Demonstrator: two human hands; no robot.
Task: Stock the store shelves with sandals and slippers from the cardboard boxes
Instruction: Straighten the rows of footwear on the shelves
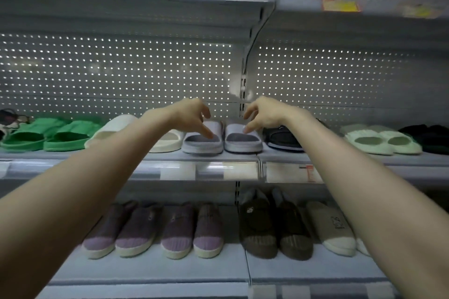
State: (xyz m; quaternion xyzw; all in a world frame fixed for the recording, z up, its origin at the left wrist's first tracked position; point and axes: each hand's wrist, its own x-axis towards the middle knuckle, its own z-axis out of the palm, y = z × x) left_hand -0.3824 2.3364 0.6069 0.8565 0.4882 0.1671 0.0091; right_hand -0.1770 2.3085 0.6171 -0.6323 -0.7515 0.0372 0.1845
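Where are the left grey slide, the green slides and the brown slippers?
left grey slide (pixel 197 141): head view, on its footbed.
green slides (pixel 67 138): head view, on the right one's footbed.
brown slippers (pixel 257 224): head view, on the left one's upper.

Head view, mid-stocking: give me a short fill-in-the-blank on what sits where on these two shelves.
1. The left hand and the right hand both touch the pale lilac slides, which stand on the shelf ___ the purple slippers.
2. The neighbouring slides just left of the cream slides are ___.
3. The purple slippers number ___.
4. The sandal right of the pale lilac slides is ___.
Missing words: above; green; four; black.
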